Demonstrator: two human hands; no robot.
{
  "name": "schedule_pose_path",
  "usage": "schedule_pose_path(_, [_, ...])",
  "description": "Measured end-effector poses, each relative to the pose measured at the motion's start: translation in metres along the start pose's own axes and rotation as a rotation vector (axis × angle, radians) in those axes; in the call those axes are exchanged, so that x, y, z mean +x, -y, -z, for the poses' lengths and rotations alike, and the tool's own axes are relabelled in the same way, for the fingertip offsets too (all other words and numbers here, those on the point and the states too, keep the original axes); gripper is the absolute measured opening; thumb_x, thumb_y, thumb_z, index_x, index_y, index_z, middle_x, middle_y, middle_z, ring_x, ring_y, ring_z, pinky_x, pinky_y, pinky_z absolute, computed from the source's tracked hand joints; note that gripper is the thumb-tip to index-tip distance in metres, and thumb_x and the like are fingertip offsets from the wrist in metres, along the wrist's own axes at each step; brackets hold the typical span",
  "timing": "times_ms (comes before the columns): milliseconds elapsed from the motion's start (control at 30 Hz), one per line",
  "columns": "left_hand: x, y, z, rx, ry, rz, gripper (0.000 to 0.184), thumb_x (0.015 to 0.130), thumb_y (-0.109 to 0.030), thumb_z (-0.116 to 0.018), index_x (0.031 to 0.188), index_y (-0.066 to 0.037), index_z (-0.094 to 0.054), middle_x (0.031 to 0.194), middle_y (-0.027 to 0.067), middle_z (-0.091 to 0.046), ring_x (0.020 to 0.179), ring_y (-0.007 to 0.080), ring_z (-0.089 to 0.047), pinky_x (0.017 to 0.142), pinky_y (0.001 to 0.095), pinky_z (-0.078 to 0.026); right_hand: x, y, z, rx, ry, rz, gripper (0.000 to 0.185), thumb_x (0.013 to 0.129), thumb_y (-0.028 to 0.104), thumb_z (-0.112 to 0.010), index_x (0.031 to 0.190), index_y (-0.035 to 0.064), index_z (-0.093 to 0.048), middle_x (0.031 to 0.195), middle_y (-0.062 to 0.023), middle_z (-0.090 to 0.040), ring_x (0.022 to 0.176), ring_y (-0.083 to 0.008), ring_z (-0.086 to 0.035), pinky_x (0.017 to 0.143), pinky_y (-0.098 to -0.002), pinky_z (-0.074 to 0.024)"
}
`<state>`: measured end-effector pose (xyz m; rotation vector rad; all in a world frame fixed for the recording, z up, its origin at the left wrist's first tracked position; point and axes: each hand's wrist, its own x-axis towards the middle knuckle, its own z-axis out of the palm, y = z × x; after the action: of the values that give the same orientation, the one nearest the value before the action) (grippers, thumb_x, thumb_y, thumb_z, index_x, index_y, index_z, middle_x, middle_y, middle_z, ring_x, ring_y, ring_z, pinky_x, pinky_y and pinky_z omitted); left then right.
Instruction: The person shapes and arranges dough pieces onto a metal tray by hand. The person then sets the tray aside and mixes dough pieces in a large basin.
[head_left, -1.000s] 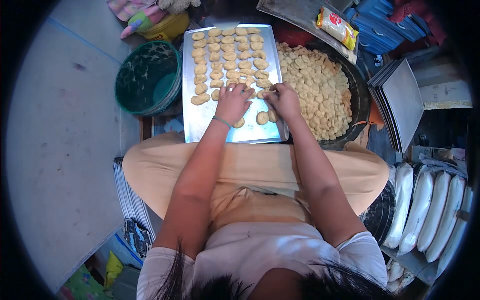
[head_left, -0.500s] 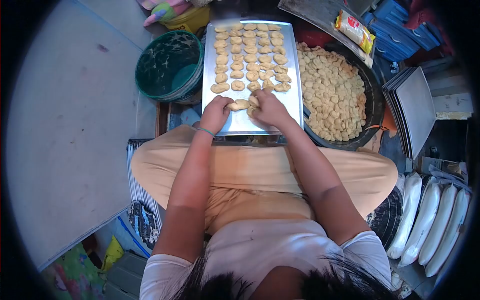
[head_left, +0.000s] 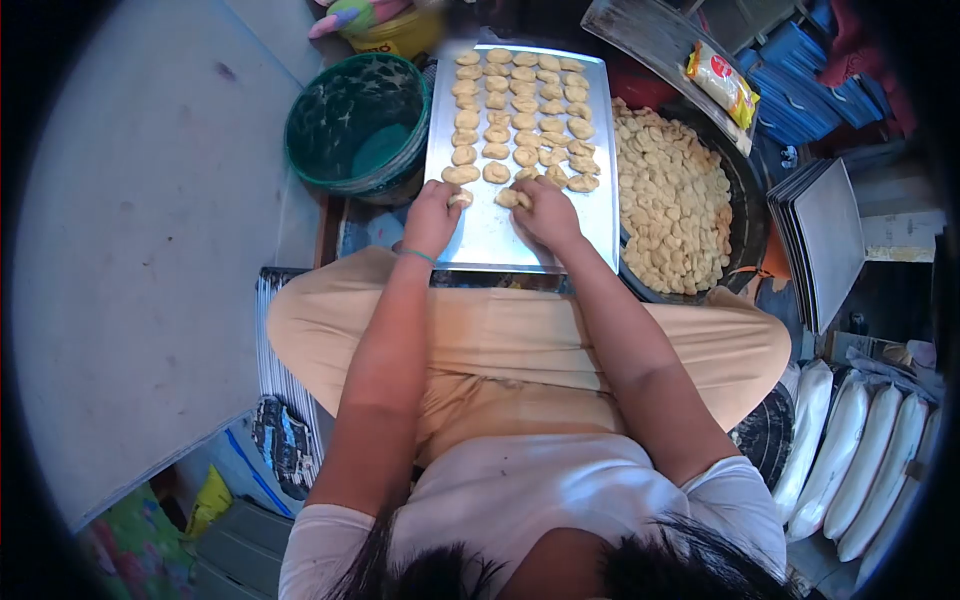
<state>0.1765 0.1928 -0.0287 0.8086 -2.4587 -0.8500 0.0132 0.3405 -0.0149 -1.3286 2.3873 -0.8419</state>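
A metal baking tray (head_left: 490, 245) rests in front of my crossed legs, with rows of flattened pale dough pieces (head_left: 496, 173) over its far part. Near the left edge, my left hand (head_left: 430, 218) has its fingers closed on a small piece of dough (head_left: 460, 199). My right hand (head_left: 552, 212) pinches another dough piece (head_left: 508, 198), low over the tray's nearer half. A gap of bare metal separates the two hands. Fingers partly cover both held pieces, so I cannot tell whether they touch the tray.
Right of the tray, a wide black tub (head_left: 742, 215) holds a heap of similar pieces (head_left: 675, 195). On the left stands a green bucket (head_left: 357, 120). Stacked trays (head_left: 825, 235) lean at the right, above long white packages (head_left: 835, 455). A yellow-red packet (head_left: 722, 82) lies at the back.
My hands were close together at one stretch of dough; now they are apart, each with a piece. The left has moved toward the tray's left edge. The whole view has shifted slightly.
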Motion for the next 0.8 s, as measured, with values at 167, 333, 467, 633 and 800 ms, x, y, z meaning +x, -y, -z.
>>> schedule_pose_path(167, [0.004,-0.006,-0.008,0.093,-0.020,0.069,0.032,0.083,-0.022,-0.072,0.106,-0.002,-0.062,0.097,0.0165,-0.061,0.086,0.0359,-0.061,0.077,0.0419,-0.050,0.002,0.000,-0.006,0.061,-0.045,0.160,0.030,0.076,0.017,-0.073,0.105,0.0118,-0.065,0.099,-0.0107,-0.065,0.097,-0.0321,-0.062,0.085,-0.0422,-0.0480])
schedule_pose_path(333, [0.002,-0.018,-0.010,0.238,-0.101,-0.122,0.035,0.081,-0.027,-0.072,0.109,-0.008,-0.064,0.112,0.0121,-0.058,0.105,0.0309,-0.055,0.088,0.0429,-0.044,-0.002,0.002,-0.002,0.097,-0.069,0.081,0.035,0.075,0.016,-0.076,0.106,0.0094,-0.064,0.097,-0.0118,-0.063,0.100,-0.0334,-0.061,0.084,-0.0428,-0.0485])
schedule_pose_path(467, [0.005,-0.035,-0.016,0.281,0.029,-0.353,0.032,0.079,-0.027,-0.071,0.107,-0.012,-0.066,0.112,0.0073,-0.059,0.112,0.0252,-0.051,0.095,0.0428,-0.035,-0.019,-0.017,0.016,0.158,-0.042,0.027,0.036,0.076,0.015,-0.076,0.109,0.0081,-0.064,0.098,-0.0137,-0.063,0.097,-0.0351,-0.062,0.084,-0.0431,-0.0493])
schedule_pose_path(633, [0.010,-0.043,-0.037,0.408,0.052,-0.249,0.027,0.079,-0.021,-0.069,0.104,-0.013,-0.067,0.105,0.0045,-0.059,0.107,0.0243,-0.051,0.094,0.0423,-0.035,-0.017,-0.028,0.019,0.189,-0.038,-0.105,0.037,0.077,0.021,-0.076,0.109,0.0070,-0.064,0.108,-0.0171,-0.061,0.097,-0.0366,-0.062,0.084,-0.0421,-0.0502])
schedule_pose_path(800, [0.016,-0.057,-0.031,0.229,0.074,-0.378,0.039,0.078,-0.020,-0.070,0.116,-0.014,-0.064,0.113,0.0058,-0.058,0.113,0.0247,-0.050,0.096,0.0420,-0.034,-0.026,-0.026,0.029,0.124,-0.149,-0.006,0.033,0.079,0.021,-0.074,0.107,0.0046,-0.066,0.104,-0.0167,-0.061,0.093,-0.0364,-0.062,0.084,-0.0421,-0.0501])
